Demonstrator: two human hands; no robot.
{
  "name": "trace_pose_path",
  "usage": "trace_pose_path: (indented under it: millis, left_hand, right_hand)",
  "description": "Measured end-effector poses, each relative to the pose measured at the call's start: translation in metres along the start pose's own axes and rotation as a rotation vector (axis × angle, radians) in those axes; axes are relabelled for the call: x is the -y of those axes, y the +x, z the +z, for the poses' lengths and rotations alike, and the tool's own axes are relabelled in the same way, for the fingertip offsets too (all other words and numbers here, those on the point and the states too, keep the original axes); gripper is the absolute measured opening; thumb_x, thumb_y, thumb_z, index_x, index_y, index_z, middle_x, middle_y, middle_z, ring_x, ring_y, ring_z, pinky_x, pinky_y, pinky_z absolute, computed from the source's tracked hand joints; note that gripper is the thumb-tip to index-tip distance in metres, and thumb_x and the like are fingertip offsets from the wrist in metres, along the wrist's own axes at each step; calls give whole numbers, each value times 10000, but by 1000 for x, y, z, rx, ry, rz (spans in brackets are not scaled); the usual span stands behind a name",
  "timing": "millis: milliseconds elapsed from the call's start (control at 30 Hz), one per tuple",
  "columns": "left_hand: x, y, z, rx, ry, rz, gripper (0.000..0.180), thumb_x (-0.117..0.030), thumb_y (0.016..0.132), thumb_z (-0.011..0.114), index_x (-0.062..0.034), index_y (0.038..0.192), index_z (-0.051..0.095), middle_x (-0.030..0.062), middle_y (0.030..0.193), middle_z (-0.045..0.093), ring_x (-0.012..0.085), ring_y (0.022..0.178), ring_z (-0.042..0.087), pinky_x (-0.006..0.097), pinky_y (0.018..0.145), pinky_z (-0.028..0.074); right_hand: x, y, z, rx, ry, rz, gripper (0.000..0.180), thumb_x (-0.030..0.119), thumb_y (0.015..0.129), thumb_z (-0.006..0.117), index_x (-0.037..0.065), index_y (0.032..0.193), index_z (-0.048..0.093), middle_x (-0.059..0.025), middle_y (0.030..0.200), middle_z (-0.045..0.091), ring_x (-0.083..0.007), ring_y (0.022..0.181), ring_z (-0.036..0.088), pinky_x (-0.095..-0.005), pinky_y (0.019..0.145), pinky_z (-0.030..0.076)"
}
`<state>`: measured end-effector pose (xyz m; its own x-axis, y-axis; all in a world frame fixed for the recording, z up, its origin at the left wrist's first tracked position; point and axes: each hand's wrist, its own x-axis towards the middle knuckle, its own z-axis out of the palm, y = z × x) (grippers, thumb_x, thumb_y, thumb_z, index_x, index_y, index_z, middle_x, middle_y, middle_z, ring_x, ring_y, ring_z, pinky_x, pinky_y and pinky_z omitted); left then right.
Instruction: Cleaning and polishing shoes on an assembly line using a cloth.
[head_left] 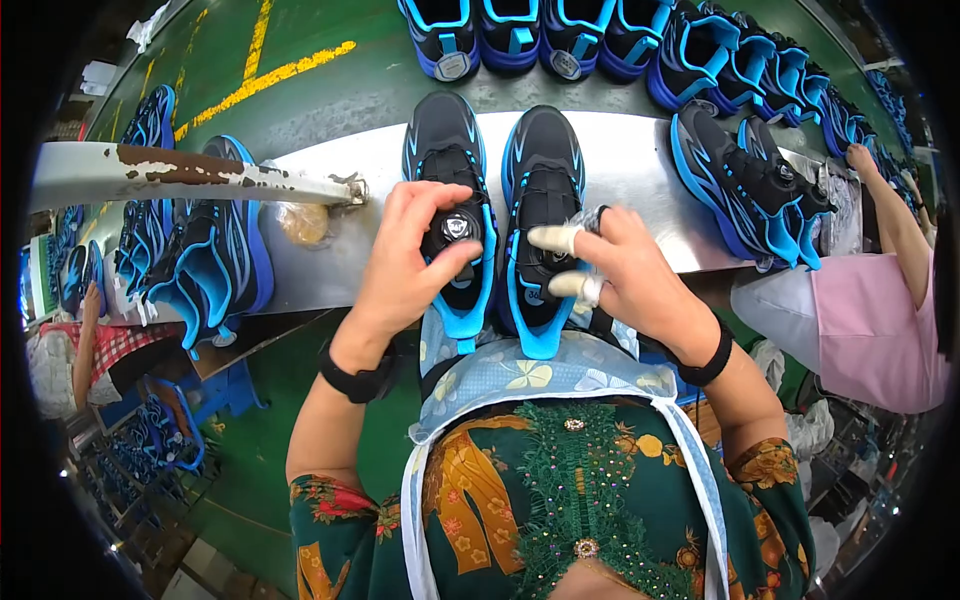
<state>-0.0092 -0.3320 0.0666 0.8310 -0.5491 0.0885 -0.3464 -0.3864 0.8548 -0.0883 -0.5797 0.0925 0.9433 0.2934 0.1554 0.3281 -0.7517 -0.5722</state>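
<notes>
Left hand [405, 265] over dial [457, 226] — half hidden

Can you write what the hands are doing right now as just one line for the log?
left hand: fingers on round dial of left shoe | right hand: taped fingertips on right shoe | both shoes on metal ledge

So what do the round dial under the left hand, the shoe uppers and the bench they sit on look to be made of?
The dial looks like hard plastic with a shiny silvery centre: it glints between the left hand fingers. The shoes look like black woven mesh with glossy blue overlays, likely synthetic; their weave is too fine to confirm. The bench seems bare metal, grey and dully reflective. The right hand wears pale fingertip covers, possibly cloth or rubber.
</notes>
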Motion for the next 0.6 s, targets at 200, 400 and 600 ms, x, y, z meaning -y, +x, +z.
trace_pose_path:
  millis: [200, 400, 600]
  left_hand:
    - [8, 3, -4, 59, -161, 21, 459, -13, 785, 639, -49, 1240, 590, 91, 1144, 585, 216, 1123, 545, 312, 926, 411]
    - [6, -2, 1, 77, -248, -42, 466, -29, 793, 653, -59, 1254, 590, 100, 1189, 592, 191, 1115, 547, 298, 931, 399]
    - [4, 1, 0, 20, -80, -8, 446, -53, 796, 660, -60, 1238, 602, 85, 1200, 584, 189, 1093, 548, 301, 909, 409]
  right_hand:
    - [-8, 0, 15, -123, -198, 6, 417, 328, 680, 806, 100, 1000, 664, -64, 741, 488, -268, 745, 472, -377, 702, 359]
    - [-3, 0, 26, -122, -145, -29, 374, 329, 691, 797, 102, 949, 648, -49, 777, 525, -256, 788, 504, -374, 760, 375]
    - [-6, 5, 7, -48, -113, -38, 358, 316, 690, 795, 100, 939, 654, -43, 768, 522, -254, 797, 500, -392, 790, 374]
